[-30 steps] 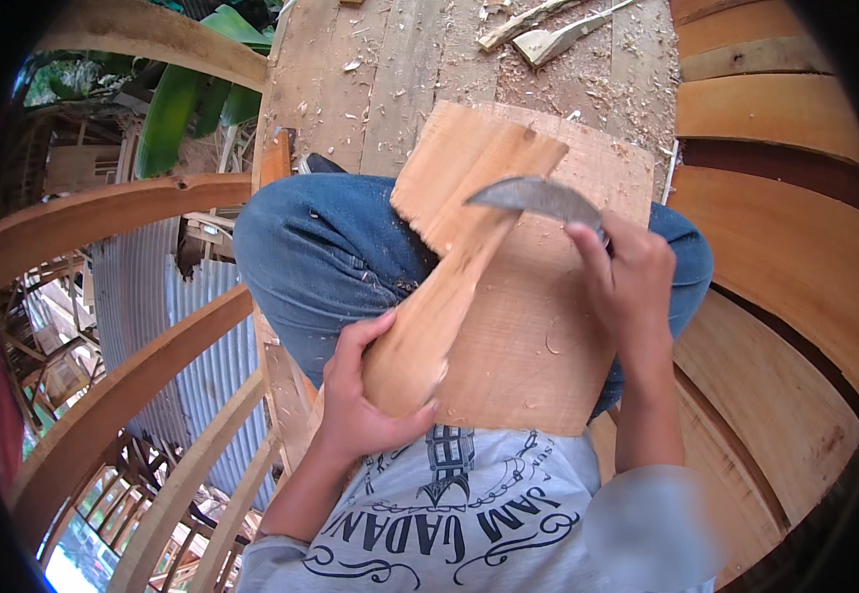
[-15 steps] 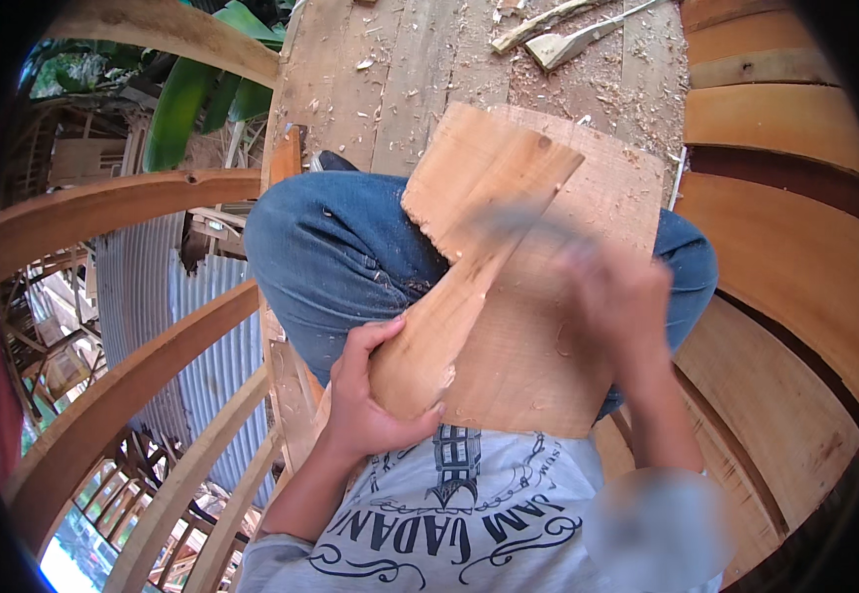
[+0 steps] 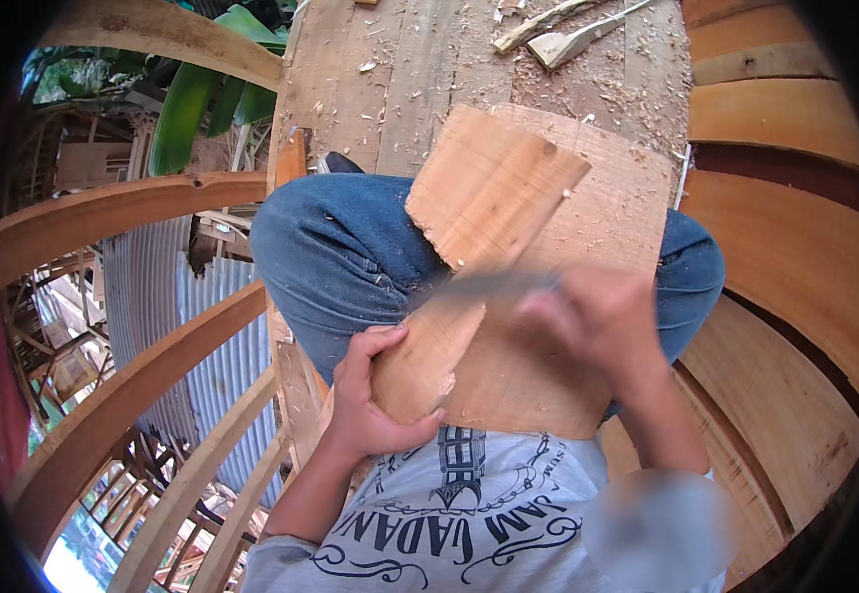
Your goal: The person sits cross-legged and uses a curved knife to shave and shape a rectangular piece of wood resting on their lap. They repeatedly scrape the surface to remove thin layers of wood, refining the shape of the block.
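Blade (image 3: 484,287) streaking, a dark blur across the waist of the paddle-shaped wooden piece (image 3: 499,188)! It juts leftward from the right hand (image 3: 602,316), whose grip is closed around the knife's hidden handle; whether the edge bites the wood, the blur won't tell.

Over on the other side, the left hand (image 3: 360,415) has its grip clamped on the piece's narrow end, fingers along the left edge, thumb by the lower corner.

And look at the line of that wood: its long axis runs on a slant, slim end down at the left near the belly, broad head pointing up and rightward, away from the person. The piece lies over the lap, its head overlapping a wide, flat board (image 3: 528,390) spread across the jeans (image 3: 336,247), the board's near edge by the pale printed shirt (image 3: 469,539).

Farther out, shavings (image 3: 637,124) litter the plank floor (image 3: 415,89), where a rough stick (image 3: 548,22) and a flared offcut (image 3: 568,46) lie side by side. Curved rails (image 3: 123,212) sweep along the left, wooden slats (image 3: 775,222) along the right.
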The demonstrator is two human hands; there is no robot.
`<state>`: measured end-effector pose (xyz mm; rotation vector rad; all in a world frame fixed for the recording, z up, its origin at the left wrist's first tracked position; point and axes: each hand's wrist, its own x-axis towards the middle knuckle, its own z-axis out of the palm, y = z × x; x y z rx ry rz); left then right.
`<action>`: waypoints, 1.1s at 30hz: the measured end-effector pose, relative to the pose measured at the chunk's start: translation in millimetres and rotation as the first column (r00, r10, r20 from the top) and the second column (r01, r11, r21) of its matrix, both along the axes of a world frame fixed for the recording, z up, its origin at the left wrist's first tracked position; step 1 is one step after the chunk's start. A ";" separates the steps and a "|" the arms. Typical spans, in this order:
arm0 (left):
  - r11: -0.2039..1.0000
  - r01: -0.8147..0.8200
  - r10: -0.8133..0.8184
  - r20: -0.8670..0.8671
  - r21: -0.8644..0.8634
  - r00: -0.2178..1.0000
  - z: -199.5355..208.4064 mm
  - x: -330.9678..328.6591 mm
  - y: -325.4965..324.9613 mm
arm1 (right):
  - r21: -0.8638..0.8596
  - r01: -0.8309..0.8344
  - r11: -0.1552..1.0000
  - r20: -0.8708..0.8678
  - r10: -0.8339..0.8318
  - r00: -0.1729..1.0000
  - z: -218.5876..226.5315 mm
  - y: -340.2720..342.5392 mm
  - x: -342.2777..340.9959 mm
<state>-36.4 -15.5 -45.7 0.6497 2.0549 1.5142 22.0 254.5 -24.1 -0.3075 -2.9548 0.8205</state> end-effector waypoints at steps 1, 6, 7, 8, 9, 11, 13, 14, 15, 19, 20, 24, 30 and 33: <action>1.000 0.001 -0.001 -0.017 0.002 1.000 1.8 1.4 -1.4 | 0.085 0.135 0.987 0.002 -0.136 0.991 0.6 21.5 -4.8; 0.999 0.045 -0.043 0.092 -0.012 0.995 -0.1 2.8 -4.7 | -0.063 -0.006 0.998 -0.066 0.002 0.998 -4.1 2.8 0.6; 0.998 0.056 -0.058 0.143 0.016 0.988 0.0 5.0 -6.8 | 0.032 -0.070 0.997 0.046 0.069 0.997 -0.5 -1.1 4.7; 0.997 0.078 -0.074 0.115 -0.028 0.991 -0.5 3.0 -5.7 | 0.022 0.184 0.983 0.061 -0.185 0.981 -4.4 6.2 0.1; 0.992 0.099 -0.092 0.087 -0.073 0.992 0.5 -2.3 -1.5 | 0.015 0.427 0.904 0.077 -0.427 0.901 -12.3 20.7 -8.7; 0.994 0.063 -0.059 0.047 -0.094 0.997 2.5 -1.4 0.7 | -0.049 0.627 0.777 0.042 -0.626 0.779 -16.7 39.7 -5.0; 0.999 -0.023 0.023 0.020 -0.028 1.000 0.7 3.1 1.0 | -0.160 0.599 0.785 -0.075 -0.615 0.785 -8.9 52.7 4.7; 0.999 -0.015 0.017 0.046 -0.042 0.999 1.3 2.4 -0.3 | -0.149 0.543 0.826 -0.078 -0.558 0.826 -6.5 47.7 5.9; 0.998 -0.008 0.012 0.072 -0.055 0.997 2.3 0.7 -2.2 | -0.138 0.485 0.864 -0.080 -0.498 0.864 -3.4 38.8 4.2; 0.999 0.053 -0.053 0.211 0.004 0.976 2.7 0.9 0.2 | -0.169 0.556 0.814 -0.082 -0.574 0.815 -18.8 57.5 15.8; 0.997 0.083 -0.080 0.224 -0.006 0.971 4.9 -0.6 0.5 | -0.198 0.611 0.767 -0.076 -0.633 0.771 -25.3 64.8 18.1; 0.982 0.183 -0.168 0.243 -0.039 0.955 18.2 -8.5 8.3 | -0.398 0.652 0.646 -0.107 -0.739 0.666 -48.0 96.3 28.0; 0.971 0.227 -0.188 0.351 -0.072 0.917 33.6 -19.6 5.4 | -0.571 0.642 0.512 0.091 -0.737 0.670 -55.4 111.0 31.1; 0.979 0.202 -0.173 0.444 -0.018 0.879 44.6 -28.6 4.3 | -0.599 0.620 0.507 0.083 -0.731 0.678 -55.5 111.0 29.9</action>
